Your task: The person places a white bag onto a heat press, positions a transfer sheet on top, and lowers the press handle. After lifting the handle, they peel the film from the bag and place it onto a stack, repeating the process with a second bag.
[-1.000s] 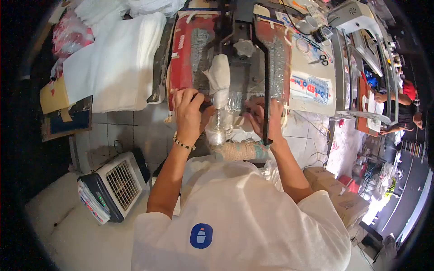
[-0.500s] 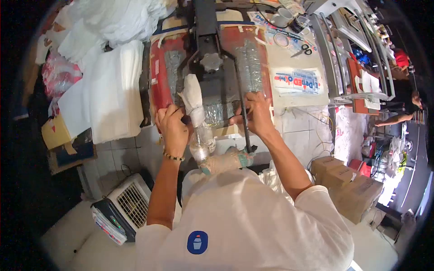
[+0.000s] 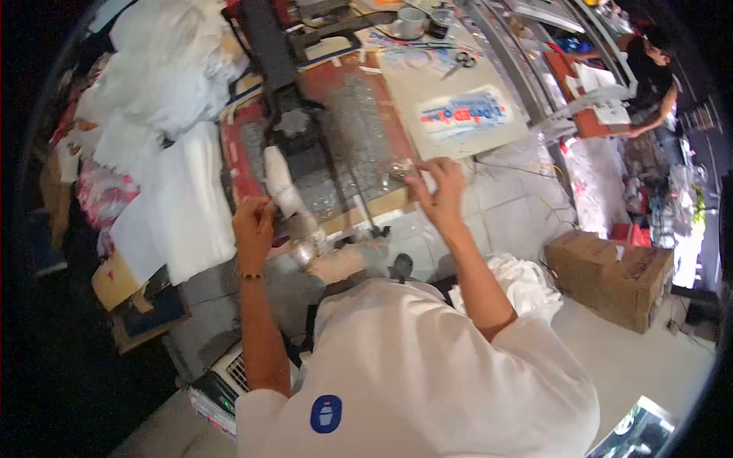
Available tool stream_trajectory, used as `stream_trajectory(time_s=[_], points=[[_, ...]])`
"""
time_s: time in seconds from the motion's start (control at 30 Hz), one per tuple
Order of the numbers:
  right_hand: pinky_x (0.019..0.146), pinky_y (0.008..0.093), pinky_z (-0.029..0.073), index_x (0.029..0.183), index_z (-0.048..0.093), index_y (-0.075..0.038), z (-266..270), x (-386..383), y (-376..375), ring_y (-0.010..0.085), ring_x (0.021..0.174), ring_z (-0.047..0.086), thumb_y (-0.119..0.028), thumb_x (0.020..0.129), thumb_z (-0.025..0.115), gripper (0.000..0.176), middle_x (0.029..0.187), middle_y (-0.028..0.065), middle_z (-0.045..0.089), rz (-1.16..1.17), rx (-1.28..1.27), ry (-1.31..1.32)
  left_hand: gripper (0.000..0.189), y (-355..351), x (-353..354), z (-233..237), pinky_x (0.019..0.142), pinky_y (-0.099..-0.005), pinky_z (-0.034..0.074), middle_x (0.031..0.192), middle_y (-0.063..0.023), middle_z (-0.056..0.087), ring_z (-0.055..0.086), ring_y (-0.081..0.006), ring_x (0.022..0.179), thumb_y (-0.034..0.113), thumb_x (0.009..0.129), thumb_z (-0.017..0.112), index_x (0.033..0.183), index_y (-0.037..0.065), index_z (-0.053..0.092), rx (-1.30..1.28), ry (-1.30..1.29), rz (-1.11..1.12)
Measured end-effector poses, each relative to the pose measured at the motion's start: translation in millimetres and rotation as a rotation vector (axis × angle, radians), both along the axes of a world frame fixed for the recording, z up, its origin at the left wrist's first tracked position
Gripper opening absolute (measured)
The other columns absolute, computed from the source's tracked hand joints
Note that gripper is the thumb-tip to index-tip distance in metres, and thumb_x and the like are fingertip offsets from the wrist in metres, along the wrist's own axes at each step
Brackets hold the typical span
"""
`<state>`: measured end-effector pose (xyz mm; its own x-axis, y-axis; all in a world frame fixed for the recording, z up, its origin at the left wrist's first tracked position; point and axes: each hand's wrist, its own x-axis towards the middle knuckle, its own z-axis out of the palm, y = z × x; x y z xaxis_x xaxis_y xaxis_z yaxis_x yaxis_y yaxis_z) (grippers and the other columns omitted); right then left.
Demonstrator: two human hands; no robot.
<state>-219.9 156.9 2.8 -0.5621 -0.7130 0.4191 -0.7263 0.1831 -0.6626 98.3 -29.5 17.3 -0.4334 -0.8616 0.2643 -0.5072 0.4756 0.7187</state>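
Note:
A red and grey taped board [image 3: 359, 114], seemingly a print frame, lies under a black metal arm [image 3: 279, 69] with a round knob. My left hand [image 3: 253, 221] is at the board's lower left corner, thumb and fingers close together; whatever they hold, if anything, is too small to make out. At the lower right corner is my right hand [image 3: 443, 191], thumb and fingers apart, nothing visible in it. A handle wrapped in cloth and tape [image 3: 282, 183] slants between my hands, its lower end near my shirt.
White sheets [image 3: 187, 198] and plastic bags [image 3: 160, 69] are piled at the left. Scissors [image 3: 461, 62], a mug [image 3: 409, 23] and a printed sheet [image 3: 466, 114] lie at the right. Beyond are cardboard boxes [image 3: 611, 275], metal rails and another person [image 3: 653, 84].
The view has turned and shifted. Both hands have come away from the board's lower edge area, and my right hand has opened. The black arm now stands further left over the board.

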Motion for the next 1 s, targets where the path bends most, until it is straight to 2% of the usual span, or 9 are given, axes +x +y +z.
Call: stream_trajectory(time_s=[0.23,0.4,0.43,0.5,0.67,0.73,0.8,0.9,1.0], points=[[0.082,0.0427,0.039,0.095,0.071,-0.01,15.0,-1.2,3.1,0.0284,0.093,0.055,-0.029,0.079,0.077,0.025,0.097,0.0077,0.062,-0.04,-0.011,0.123,0.024,-55.2,-24.3,58.6,0.071,-0.0286,0.047,0.089,-0.0102,0.066,0.057,-0.0156,0.075,0.019,0.096,0.062,0.11,0.0,0.066,0.04,0.133,-0.009],[0.074,0.0393,0.043,0.081,0.069,-0.007,71.4,43.1,0.1,0.0278,0.081,0.059,-0.025,0.077,0.079,0.021,0.087,0.0095,0.064,0.403,-0.153,-0.011,0.058,-84.1,-72.6,51.8,0.062,-0.0246,0.046,0.095,-0.0074,0.063,0.055,-0.0099,0.069,0.04,0.089,0.072,0.128,0.001,0.054,0.118,0.084,-0.015],[0.078,0.0401,0.043,0.078,0.069,-0.007,83.0,62.9,1.2,0.0265,0.086,0.06,-0.027,0.078,0.079,0.022,0.089,0.0091,0.065,0.569,-0.09,-0.042,0.058,-75.8,-83.1,57.1,0.062,-0.0246,0.046,0.095,-0.0074,0.063,0.055,-0.0099,0.069,0.04,0.089,0.072,0.128,0.001,0.054,0.119,0.086,-0.028],[0.081,0.0412,0.043,0.078,0.069,-0.006,106.9,99.8,-1.2,0.0267,0.086,0.06,-0.046,0.081,0.072,0.04,0.087,0.0095,0.065,0.682,0.05,0.239,0.058,-50.3,-111.2,74.5,0.055,-0.0265,0.045,0.09,-0.0064,0.06,0.054,-0.0102,0.063,0.041,0.085,0.075,0.12,0.0,0.054,0.628,0.282,0.055],[0.08,0.0425,0.044,0.077,0.068,-0.003,105.3,120.9,-1.8,0.0278,0.086,0.061,-0.067,0.081,0.057,0.065,0.083,0.011,0.064,0.593,0.142,0.462,0.051,-61.5,-115.7,75.1,0.045,-0.0262,0.035,0.069,0.0027,0.052,0.044,-0.0082,0.051,0.031,0.074,0.086,0.105,0.007,0.054,0.715,0.358,0.129],[0.075,0.042,0.046,0.076,0.068,-0.002,107.3,124.8,-7.3,0.0283,0.08,0.063,-0.07,0.081,0.054,0.07,0.076,0.0115,0.064,0.579,0.035,0.563,0.049,-64.3,-115.3,69.7,0.045,-0.0265,0.035,0.068,0.0025,0.052,0.043,-0.0082,0.051,0.029,0.074,0.085,0.104,0.007,0.054,0.707,0.365,0.133],[0.06,0.0424,0.05,0.076,0.068,-0.003,110.7,127.6,-11.7,0.0296,0.058,0.063,-0.073,0.081,0.053,0.072,0.06,0.0112,0.06,0.766,0.473,0.386,0.048,-66.9,-116.1,70.1,0.045,-0.0268,0.035,0.067,0.0023,0.052,0.043,-0.0082,0.05,0.028,0.074,0.085,0.104,0.006,0.054,0.695,0.383,0.143],[0.049,0.0445,0.049,0.078,0.067,-0.003,119.3,124.3,-13.5,0.0339,0.045,0.059,-0.074,0.082,0.052,0.073,0.051,0.0134,0.057,0.83,0.435,0.318,0.043,-74.9,-109.8,72.5,0.046,-0.0265,0.036,0.066,0.0021,0.052,0.044,-0.008,0.051,0.026,0.074,0.085,0.098,0.006,0.055,0.686,0.366,0.143],[0.052,0.0469,0.05,0.08,0.066,-0.003,208.7,120.1,-10.2,0.0368,0.052,0.062,-0.071,0.082,0.055,0.069,0.058,0.0169,0.061,0.83,0.475,0.287,0.036,-119.4,-108.5,84.1,0.046,-0.0253,0.036,0.065,0.0011,0.053,0.047,-0.0085,0.05,0.026,0.076,0.082,0.091,0.007,0.056,0.424,0.123,-0.136]])
